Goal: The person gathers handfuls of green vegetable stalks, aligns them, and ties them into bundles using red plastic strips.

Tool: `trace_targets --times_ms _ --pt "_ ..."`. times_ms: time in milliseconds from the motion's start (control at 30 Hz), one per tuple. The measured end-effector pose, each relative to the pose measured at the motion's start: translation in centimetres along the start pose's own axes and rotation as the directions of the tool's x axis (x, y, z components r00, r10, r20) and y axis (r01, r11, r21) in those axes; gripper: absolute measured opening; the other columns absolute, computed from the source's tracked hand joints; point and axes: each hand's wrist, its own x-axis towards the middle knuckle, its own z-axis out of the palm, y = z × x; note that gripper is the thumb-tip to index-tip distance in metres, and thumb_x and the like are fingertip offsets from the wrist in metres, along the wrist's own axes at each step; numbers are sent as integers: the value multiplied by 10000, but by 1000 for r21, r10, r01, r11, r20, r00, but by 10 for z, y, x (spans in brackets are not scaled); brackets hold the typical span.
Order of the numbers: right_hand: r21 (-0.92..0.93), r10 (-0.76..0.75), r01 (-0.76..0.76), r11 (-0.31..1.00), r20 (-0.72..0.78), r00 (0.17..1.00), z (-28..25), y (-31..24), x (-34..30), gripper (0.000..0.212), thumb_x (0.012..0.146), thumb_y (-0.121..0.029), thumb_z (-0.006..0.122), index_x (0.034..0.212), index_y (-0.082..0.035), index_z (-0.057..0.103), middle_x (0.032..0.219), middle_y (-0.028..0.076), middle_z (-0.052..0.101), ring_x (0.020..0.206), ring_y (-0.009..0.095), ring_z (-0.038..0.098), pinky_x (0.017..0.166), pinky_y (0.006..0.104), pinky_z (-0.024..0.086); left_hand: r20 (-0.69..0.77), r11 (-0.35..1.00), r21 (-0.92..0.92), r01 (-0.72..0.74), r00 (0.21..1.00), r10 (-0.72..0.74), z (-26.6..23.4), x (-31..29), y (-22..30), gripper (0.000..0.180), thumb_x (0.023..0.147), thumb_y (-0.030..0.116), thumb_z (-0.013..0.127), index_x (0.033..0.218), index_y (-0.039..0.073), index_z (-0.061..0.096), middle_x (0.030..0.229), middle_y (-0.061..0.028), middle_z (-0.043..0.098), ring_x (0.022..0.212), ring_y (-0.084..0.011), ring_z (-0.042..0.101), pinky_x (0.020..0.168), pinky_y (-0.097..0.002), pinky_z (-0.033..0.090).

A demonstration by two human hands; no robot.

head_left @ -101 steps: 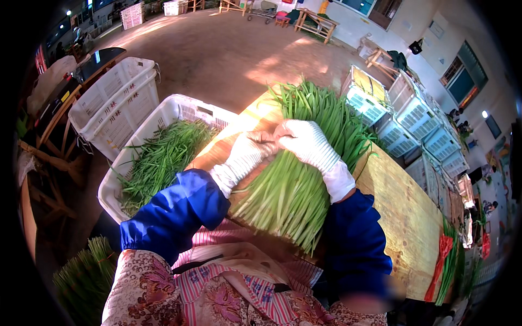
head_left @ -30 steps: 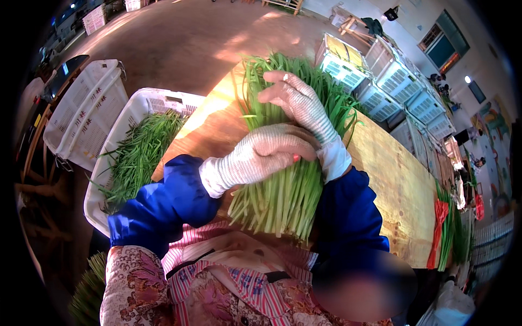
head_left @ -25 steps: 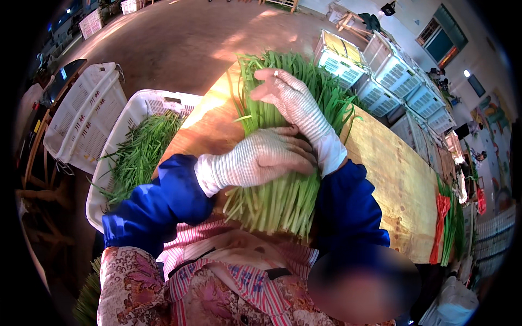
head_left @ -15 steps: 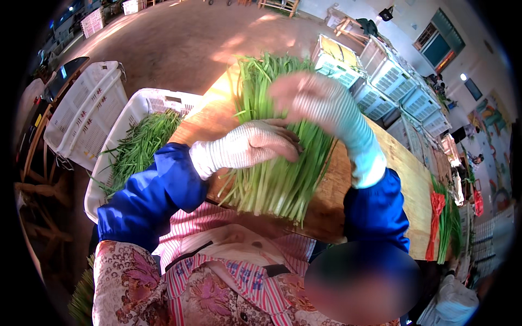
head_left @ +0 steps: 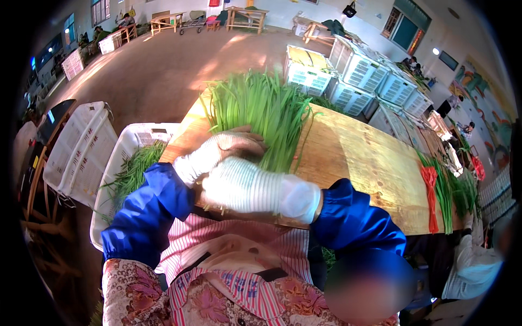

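A thick bundle of garlic chives point(head_left: 261, 108) lies on the wooden table point(head_left: 348, 157) in front of me, leaf tips away from me and pale stem ends at the near edge. My left hand point(head_left: 232, 145), in a striped knit glove, lies over the middle of the bundle with its fingers curved across the stalks. Closer to me, my right hand point(head_left: 242, 185), gloved the same way, reaches across the lower stems with its fingers curled down at their left side. It covers most of the stem ends, and its fingertips are hidden.
A white crate point(head_left: 98, 228) of loose greens point(head_left: 136, 168) stands left of the table, beside stacked white crates point(head_left: 76, 152). Red ties point(head_left: 429, 190) and more greens point(head_left: 443, 201) lie at the table's right end. Filled crates point(head_left: 359, 70) are stacked beyond the table; a person's sleeve point(head_left: 473, 261) shows at right.
My right hand has come down from above the leaves to the stem ends, crossing in front of my left hand. The bundle now sits further left in view, and the view has shifted.
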Motion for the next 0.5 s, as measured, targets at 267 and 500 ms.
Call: trace_targets --times_ms 267,500 --pt "578 376 150 802 -684 625 19 45 -80 220 833 -164 601 1029 -89 668 974 122 657 813 225 648 707 341 523 -113 978 -185 95 987 -117 12 -7 7 371 894 384 507 1012 56 633 1065 -87 630 1155 -254 512 1108 -446 197" --pt "128 861 -874 469 155 484 75 92 -148 258 787 -144 603 1037 -89 636 953 182 642 846 339 628 703 398 510 -141 989 -120 81 985 -98 10 -8 6 413 908 417 463 974 53 647 1040 -81 645 1165 -263 506 1104 -453 185"
